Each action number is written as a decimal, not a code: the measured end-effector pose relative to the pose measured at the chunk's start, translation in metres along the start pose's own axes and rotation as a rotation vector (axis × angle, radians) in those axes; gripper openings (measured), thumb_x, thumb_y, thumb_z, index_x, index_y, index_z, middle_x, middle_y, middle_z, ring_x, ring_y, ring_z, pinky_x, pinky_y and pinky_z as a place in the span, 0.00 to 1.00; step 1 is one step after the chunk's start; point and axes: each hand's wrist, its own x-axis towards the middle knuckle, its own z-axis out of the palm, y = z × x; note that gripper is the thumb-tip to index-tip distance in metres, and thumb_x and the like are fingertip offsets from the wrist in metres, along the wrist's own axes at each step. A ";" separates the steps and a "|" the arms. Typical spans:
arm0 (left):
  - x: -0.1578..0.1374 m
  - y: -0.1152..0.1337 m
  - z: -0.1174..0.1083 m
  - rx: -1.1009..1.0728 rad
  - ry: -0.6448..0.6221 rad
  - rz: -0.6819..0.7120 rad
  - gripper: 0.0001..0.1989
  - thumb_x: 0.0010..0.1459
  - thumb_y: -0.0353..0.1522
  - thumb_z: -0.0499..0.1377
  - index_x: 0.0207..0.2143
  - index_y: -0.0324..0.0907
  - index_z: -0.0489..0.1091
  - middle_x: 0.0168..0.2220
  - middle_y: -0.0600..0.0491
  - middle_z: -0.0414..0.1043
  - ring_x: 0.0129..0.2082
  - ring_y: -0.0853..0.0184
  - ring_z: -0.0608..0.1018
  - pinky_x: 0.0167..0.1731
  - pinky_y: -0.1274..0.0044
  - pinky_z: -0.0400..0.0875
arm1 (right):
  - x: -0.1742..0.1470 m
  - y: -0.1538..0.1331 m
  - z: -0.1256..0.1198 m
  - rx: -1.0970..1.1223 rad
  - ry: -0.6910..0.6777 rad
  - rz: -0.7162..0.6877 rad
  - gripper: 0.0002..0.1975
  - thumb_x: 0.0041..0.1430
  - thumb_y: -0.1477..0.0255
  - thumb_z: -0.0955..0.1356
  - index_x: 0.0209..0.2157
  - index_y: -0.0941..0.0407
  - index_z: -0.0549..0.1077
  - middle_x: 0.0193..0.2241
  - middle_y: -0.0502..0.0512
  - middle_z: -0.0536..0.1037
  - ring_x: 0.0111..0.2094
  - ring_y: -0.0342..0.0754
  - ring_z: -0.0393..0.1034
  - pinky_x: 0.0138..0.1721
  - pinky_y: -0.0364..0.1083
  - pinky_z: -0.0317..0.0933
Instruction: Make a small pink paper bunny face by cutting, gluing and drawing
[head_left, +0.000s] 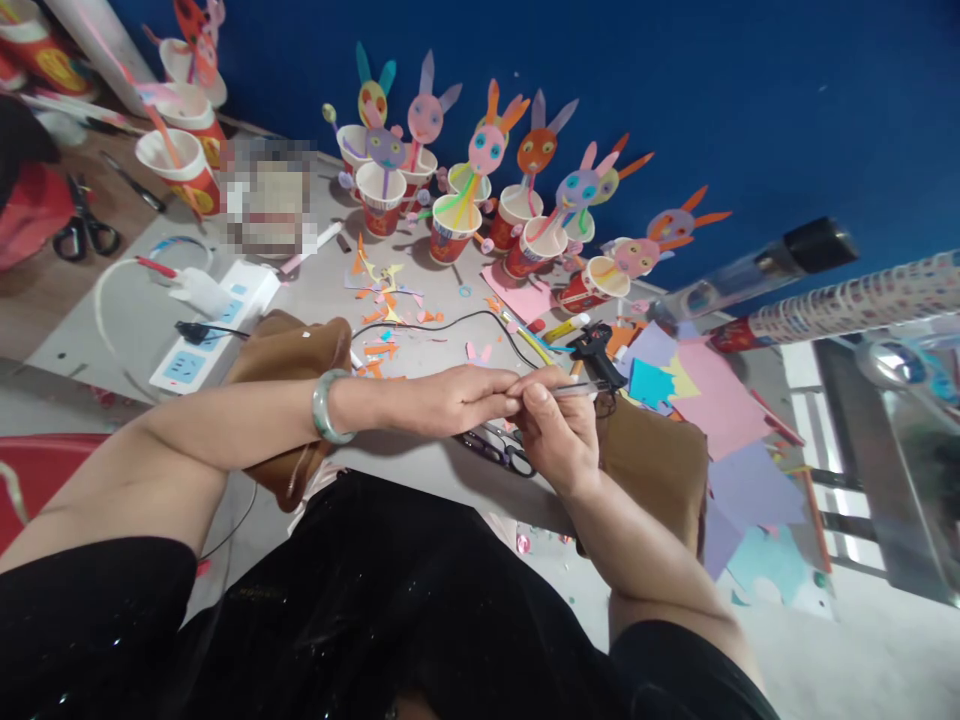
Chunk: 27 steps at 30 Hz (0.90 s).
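My right hand [559,430] is closed around a slim, pen-like stick [581,388] with a clear, shiny shaft. It points towards the right. My left hand [450,402], a jade-coloured bangle [332,407] at its wrist, reaches across with fingers together, and its fingertips meet the right fingers. Whatever they pinch is hidden. Just beyond my right hand lies a black glue gun [600,355]. Black-handled scissors [495,450] lie under my hands near the table's edge. Past them, paper cups with paper rabbit heads, such as the red cup [454,232], stand in a cluster.
Orange paper scraps [382,355] litter the grey table. A white power strip [214,325] sits at the left, with more scissors [84,220] beyond. Coloured paper sheets [724,395] and a long stack of cups [840,310] are at the right. A blue wall [675,90] stands behind.
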 end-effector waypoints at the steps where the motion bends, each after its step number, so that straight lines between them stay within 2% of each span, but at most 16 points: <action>1: 0.002 0.000 -0.001 -0.023 -0.004 -0.001 0.12 0.70 0.39 0.50 0.37 0.41 0.66 0.35 0.52 0.69 0.36 0.68 0.70 0.39 0.75 0.68 | 0.000 0.002 0.001 0.014 0.017 0.002 0.13 0.65 0.58 0.72 0.33 0.53 0.76 0.17 0.43 0.63 0.19 0.39 0.53 0.22 0.42 0.50; 3: 0.004 -0.001 -0.003 -0.077 -0.032 -0.018 0.12 0.70 0.38 0.51 0.38 0.40 0.67 0.35 0.52 0.69 0.36 0.68 0.71 0.40 0.75 0.69 | 0.000 0.005 0.002 0.019 0.041 0.001 0.14 0.64 0.58 0.72 0.32 0.53 0.75 0.16 0.43 0.63 0.18 0.39 0.54 0.21 0.42 0.49; 5: 0.006 -0.002 -0.006 -0.153 -0.079 -0.088 0.12 0.70 0.39 0.52 0.38 0.41 0.67 0.30 0.56 0.66 0.29 0.70 0.69 0.35 0.76 0.69 | 0.002 0.008 0.002 0.004 0.062 0.005 0.15 0.63 0.56 0.72 0.32 0.53 0.75 0.16 0.43 0.65 0.18 0.39 0.54 0.20 0.42 0.49; 8: 0.007 -0.007 -0.015 -0.264 -0.113 -0.227 0.19 0.70 0.45 0.51 0.31 0.42 0.65 0.21 0.61 0.58 0.20 0.72 0.63 0.28 0.75 0.68 | 0.008 0.010 0.001 -0.004 0.114 0.018 0.17 0.62 0.54 0.73 0.31 0.53 0.73 0.15 0.42 0.63 0.17 0.40 0.55 0.21 0.42 0.51; 9: 0.008 -0.008 -0.020 -0.250 -0.122 -0.243 0.22 0.70 0.46 0.49 0.28 0.42 0.65 0.21 0.59 0.60 0.21 0.72 0.64 0.31 0.75 0.69 | 0.010 0.009 0.000 -0.001 0.133 0.019 0.17 0.62 0.53 0.73 0.31 0.52 0.73 0.14 0.40 0.60 0.17 0.40 0.53 0.21 0.43 0.52; 11: 0.008 -0.011 -0.028 -0.211 -0.124 -0.266 0.25 0.71 0.46 0.47 0.29 0.40 0.69 0.26 0.54 0.70 0.23 0.73 0.66 0.34 0.75 0.69 | 0.014 0.008 -0.002 -0.007 0.171 0.009 0.18 0.62 0.52 0.73 0.31 0.52 0.72 0.13 0.38 0.55 0.15 0.39 0.48 0.21 0.43 0.51; 14: 0.007 -0.014 -0.034 -0.114 -0.073 -0.260 0.20 0.67 0.47 0.54 0.33 0.40 0.71 0.29 0.54 0.72 0.26 0.72 0.68 0.33 0.76 0.66 | 0.017 0.006 -0.005 -0.041 0.206 -0.006 0.19 0.61 0.51 0.73 0.31 0.52 0.70 0.14 0.38 0.54 0.15 0.38 0.45 0.21 0.43 0.47; 16: 0.005 -0.015 -0.032 -0.031 -0.024 -0.253 0.16 0.61 0.44 0.62 0.33 0.40 0.70 0.27 0.56 0.70 0.27 0.71 0.68 0.30 0.78 0.63 | 0.018 0.008 -0.007 -0.041 0.224 -0.023 0.19 0.62 0.52 0.73 0.31 0.52 0.71 0.14 0.38 0.55 0.15 0.38 0.46 0.21 0.43 0.46; 18: 0.003 -0.015 -0.027 0.093 0.048 -0.234 0.15 0.59 0.43 0.64 0.32 0.40 0.69 0.25 0.58 0.67 0.27 0.71 0.67 0.28 0.78 0.60 | 0.018 0.010 -0.008 -0.032 0.221 -0.036 0.17 0.63 0.53 0.72 0.32 0.52 0.72 0.14 0.39 0.57 0.15 0.38 0.47 0.20 0.43 0.45; 20: 0.002 -0.016 -0.022 0.270 0.106 -0.195 0.16 0.63 0.44 0.61 0.31 0.40 0.69 0.25 0.57 0.66 0.26 0.71 0.66 0.29 0.76 0.58 | 0.018 0.012 -0.010 -0.038 0.207 -0.040 0.17 0.64 0.54 0.72 0.33 0.53 0.72 0.14 0.39 0.57 0.16 0.38 0.48 0.21 0.43 0.46; 23: 0.002 -0.016 -0.019 0.471 0.119 -0.104 0.20 0.69 0.45 0.55 0.31 0.40 0.71 0.27 0.54 0.68 0.28 0.69 0.67 0.32 0.75 0.58 | 0.017 0.011 -0.012 -0.068 0.200 -0.048 0.17 0.65 0.54 0.71 0.33 0.53 0.72 0.14 0.39 0.57 0.15 0.38 0.48 0.21 0.43 0.47; 25: 0.002 -0.014 -0.020 0.467 0.088 -0.058 0.23 0.70 0.46 0.53 0.28 0.40 0.71 0.25 0.54 0.67 0.27 0.69 0.67 0.31 0.75 0.58 | 0.014 0.006 -0.012 -0.086 0.205 -0.058 0.17 0.64 0.54 0.71 0.33 0.53 0.72 0.13 0.39 0.57 0.15 0.38 0.47 0.20 0.43 0.46; 27: 0.002 -0.009 -0.021 0.332 0.022 -0.073 0.25 0.69 0.48 0.54 0.26 0.40 0.69 0.23 0.55 0.67 0.25 0.71 0.67 0.29 0.76 0.58 | 0.010 0.000 -0.013 -0.093 0.198 -0.060 0.17 0.65 0.55 0.71 0.32 0.53 0.71 0.13 0.39 0.57 0.14 0.38 0.47 0.19 0.43 0.44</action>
